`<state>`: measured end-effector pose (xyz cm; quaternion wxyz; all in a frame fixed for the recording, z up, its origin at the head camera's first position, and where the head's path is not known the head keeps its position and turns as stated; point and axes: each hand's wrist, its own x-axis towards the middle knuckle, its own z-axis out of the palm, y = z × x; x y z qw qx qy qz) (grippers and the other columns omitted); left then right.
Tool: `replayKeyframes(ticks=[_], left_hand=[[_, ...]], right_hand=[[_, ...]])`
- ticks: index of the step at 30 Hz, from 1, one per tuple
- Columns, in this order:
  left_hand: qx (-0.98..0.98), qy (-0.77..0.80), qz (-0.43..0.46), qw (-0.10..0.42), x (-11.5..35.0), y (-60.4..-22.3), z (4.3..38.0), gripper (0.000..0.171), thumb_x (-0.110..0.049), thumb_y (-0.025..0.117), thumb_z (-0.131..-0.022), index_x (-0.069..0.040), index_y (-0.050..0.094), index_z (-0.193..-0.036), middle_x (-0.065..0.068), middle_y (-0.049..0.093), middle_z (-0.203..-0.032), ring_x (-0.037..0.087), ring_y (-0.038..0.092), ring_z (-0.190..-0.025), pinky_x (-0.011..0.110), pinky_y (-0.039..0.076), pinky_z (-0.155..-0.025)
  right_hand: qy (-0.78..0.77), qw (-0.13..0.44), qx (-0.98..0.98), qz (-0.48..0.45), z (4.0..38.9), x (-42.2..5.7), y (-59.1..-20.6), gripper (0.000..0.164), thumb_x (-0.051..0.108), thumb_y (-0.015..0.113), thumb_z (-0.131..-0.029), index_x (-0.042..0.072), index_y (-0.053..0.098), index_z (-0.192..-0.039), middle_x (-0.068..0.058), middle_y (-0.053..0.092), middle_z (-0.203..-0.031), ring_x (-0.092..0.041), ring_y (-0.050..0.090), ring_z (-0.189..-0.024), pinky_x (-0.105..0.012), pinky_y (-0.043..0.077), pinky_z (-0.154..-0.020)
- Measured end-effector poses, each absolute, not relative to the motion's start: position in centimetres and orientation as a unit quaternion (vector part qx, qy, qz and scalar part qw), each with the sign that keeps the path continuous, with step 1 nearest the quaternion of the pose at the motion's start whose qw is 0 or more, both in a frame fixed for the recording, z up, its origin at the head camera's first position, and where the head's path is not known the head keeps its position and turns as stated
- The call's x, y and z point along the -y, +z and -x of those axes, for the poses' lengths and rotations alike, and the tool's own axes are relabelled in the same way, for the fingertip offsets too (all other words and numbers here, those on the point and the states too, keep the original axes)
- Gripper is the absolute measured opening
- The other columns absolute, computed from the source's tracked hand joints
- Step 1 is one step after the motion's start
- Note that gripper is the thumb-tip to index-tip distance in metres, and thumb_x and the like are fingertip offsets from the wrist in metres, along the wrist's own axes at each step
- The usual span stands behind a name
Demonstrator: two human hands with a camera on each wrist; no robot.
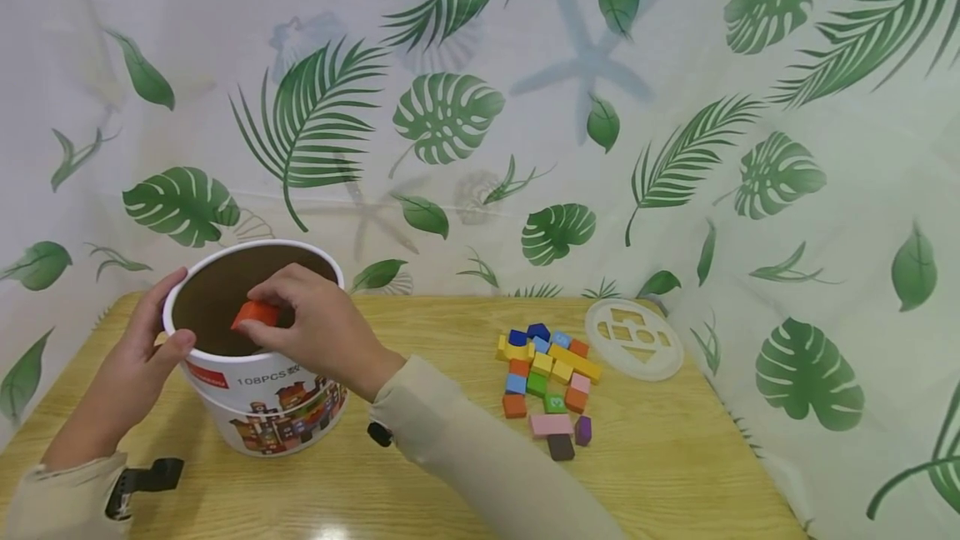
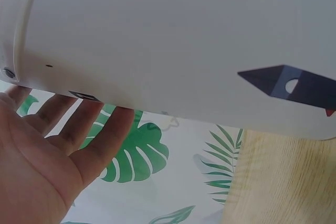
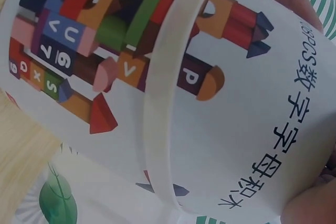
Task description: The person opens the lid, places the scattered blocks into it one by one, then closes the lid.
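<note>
On the left of the table stands a white toy-block bucket (image 1: pixel 247 398), its side printed with colourful blocks and its top uncovered. My left hand (image 1: pixel 146 348) holds the bucket near its rim, the thumb at the front edge and the fingers along the left side. In the left wrist view those fingers (image 2: pixel 107 142) touch the outside wall. Over the bucket's mouth, my right hand (image 1: pixel 318 315) pinches a red-orange building block (image 1: pixel 257 315) between thumb and fingers. Its full shape is partly covered. The right wrist view shows mainly the printed bucket wall (image 3: pixel 236 108).
A group of coloured building blocks (image 1: pixel 540 363) lies right of the middle on the wooden table (image 1: pixel 667 457). Behind them, to the right, is a pale lid with cut-out shapes (image 1: pixel 667 357). A leaf-patterned cloth (image 1: pixel 517 190) hangs behind the table.
</note>
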<state>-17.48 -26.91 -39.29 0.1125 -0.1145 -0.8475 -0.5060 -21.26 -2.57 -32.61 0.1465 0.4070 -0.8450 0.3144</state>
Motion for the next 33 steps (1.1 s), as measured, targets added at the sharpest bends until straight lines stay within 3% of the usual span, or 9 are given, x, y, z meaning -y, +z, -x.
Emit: replayKeyframes(ticks=[14,21,28,33], left_hand=[[0.847,-0.506,0.115,0.113,27.0,-39.2,17.5,0.071,-0.034,0.050,-0.108,-0.034,0.008,-0.167,0.022,0.024,-0.164,0.046,0.026,-0.141,0.087,0.029,-0.095],[0.844,-0.509,0.118,0.118,27.0,-39.6,17.6,0.071,-0.031,0.050,-0.109,-0.035,0.009,-0.166,0.022,0.025,-0.163,0.024,0.030,-0.139,0.086,0.030,-0.095],[0.851,-0.500,0.115,0.116,26.9,-39.1,17.6,0.074,-0.031,0.052,-0.108,-0.032,0.007,-0.167,0.024,0.024,-0.164,0.051,0.027,-0.139,0.087,0.032,-0.091],[0.850,-0.501,0.116,0.118,26.8,-39.0,17.6,0.074,-0.030,0.052,-0.108,-0.031,0.007,-0.167,0.024,0.025,-0.163,0.051,0.028,-0.138,0.087,0.032,-0.091]], right_hand=[[0.384,0.133,0.810,-0.423,21.0,1.8,-32.3,0.027,0.019,0.079,-0.093,0.006,0.074,-0.116,-0.001,0.069,-0.111,-0.001,0.062,-0.105,-0.007,0.043,-0.094],[0.422,0.107,0.789,-0.433,21.0,0.4,-32.4,0.029,0.016,0.081,-0.091,0.004,0.074,-0.116,-0.003,0.070,-0.114,-0.001,0.064,-0.108,-0.010,0.046,-0.096],[0.413,0.132,0.792,-0.429,21.5,-3.4,-32.8,0.031,0.018,0.081,-0.092,0.007,0.073,-0.119,-0.001,0.070,-0.120,-0.008,0.062,-0.115,-0.019,0.048,-0.100],[0.434,0.144,0.788,-0.411,22.6,-7.3,-33.3,0.028,0.014,0.080,-0.092,0.006,0.073,-0.118,-0.004,0.070,-0.118,-0.013,0.063,-0.112,-0.026,0.052,-0.098]])
